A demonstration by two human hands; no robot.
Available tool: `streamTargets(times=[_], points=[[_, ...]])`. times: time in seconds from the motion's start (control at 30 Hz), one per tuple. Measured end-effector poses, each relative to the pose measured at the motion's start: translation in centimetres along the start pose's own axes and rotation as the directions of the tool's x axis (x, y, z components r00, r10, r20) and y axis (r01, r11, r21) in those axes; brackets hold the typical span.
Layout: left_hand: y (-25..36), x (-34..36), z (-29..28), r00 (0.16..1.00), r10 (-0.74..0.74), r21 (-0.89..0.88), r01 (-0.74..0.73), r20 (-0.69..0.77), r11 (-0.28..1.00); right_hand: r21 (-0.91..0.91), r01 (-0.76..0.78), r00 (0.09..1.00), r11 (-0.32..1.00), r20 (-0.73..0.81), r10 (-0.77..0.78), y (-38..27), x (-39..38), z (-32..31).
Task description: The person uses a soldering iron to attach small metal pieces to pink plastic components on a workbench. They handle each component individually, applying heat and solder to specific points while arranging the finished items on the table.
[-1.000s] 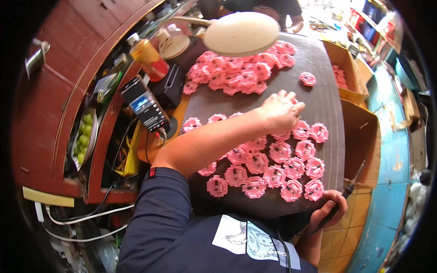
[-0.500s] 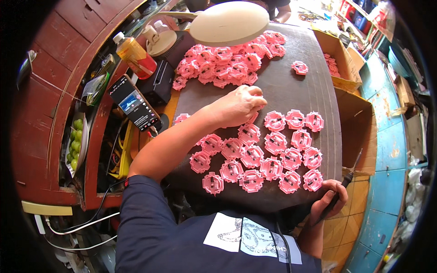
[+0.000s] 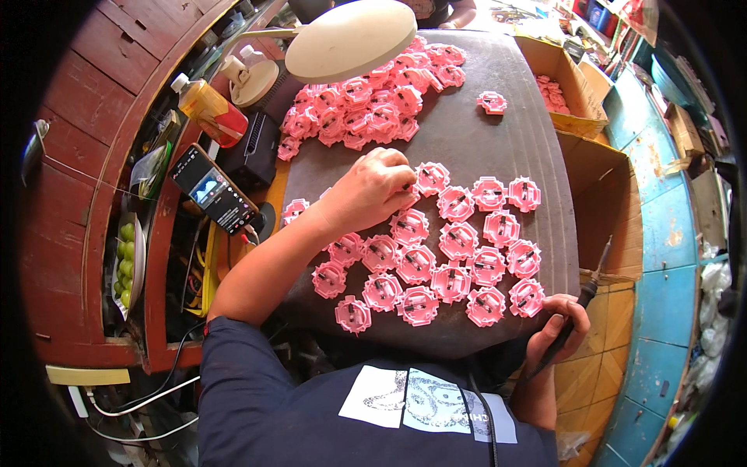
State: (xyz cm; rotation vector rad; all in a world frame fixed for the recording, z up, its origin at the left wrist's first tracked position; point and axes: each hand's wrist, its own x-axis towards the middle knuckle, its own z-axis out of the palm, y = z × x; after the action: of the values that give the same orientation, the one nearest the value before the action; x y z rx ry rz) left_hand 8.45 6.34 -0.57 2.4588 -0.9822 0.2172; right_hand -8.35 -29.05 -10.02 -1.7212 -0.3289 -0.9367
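My left hand (image 3: 373, 187) reaches across the dark tabletop (image 3: 498, 148), its fingers curled and closed on a pink plastic part (image 3: 411, 199) that they half cover. Just right of the fingertips lies another pink part (image 3: 433, 178), notched at the rim with a black piece across its middle. Similar parts spread in loose rows (image 3: 453, 281) toward the table's near edge. At the near right corner my right hand (image 3: 562, 331) is wrapped round the dark handle of a soldering iron (image 3: 589, 289). Its thin metal tip points up and away, apart from the parts.
A heap of pink parts (image 3: 350, 113) lies at the far side beneath a round white lamp head (image 3: 350, 40). One part (image 3: 492, 103) sits alone at the far right. Cardboard boxes (image 3: 599, 194) line the right edge. A phone (image 3: 212, 189) and bottle (image 3: 214, 113) stand left.
My left hand has drawn a little left and nearer, uncovering a pink part beside its fingertips. My right hand still holds the soldering iron. The whole view has shifted slightly.
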Motion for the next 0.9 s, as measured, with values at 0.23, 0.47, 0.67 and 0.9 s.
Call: streamTargets(times=[0.23, 0.47, 0.67, 0.9], points=[[-0.9, -1.9, -0.4, 0.998, -0.042, -0.047, 0.044, 0.051, 0.998, 0.010, 0.001, 1.000, 1.000, -0.003, -0.001, -0.1, 0.1, 0.1], [0.4, -0.7, -0.5, 0.999, 0.037, -0.009, -0.037, -0.013, 0.999, 0.001, 0.012, 1.000, 1.000, -0.020, -0.011, 0.0, 0.1, 0.1], [0.1, 1.2, 2.2, 0.991, 0.133, 0.012, -0.133, -0.027, 0.991, 0.013, 0.014, 1.000, 1.000, -0.022, -0.013, 0.0, 0.2, 0.3], [0.9, -0.3, 0.4, 0.990, 0.123, 0.037, -0.126, 0.067, 0.991, -0.009, 0.022, 1.000, 1.000, 0.003, -0.022, 0.3, -0.1, -0.1]])
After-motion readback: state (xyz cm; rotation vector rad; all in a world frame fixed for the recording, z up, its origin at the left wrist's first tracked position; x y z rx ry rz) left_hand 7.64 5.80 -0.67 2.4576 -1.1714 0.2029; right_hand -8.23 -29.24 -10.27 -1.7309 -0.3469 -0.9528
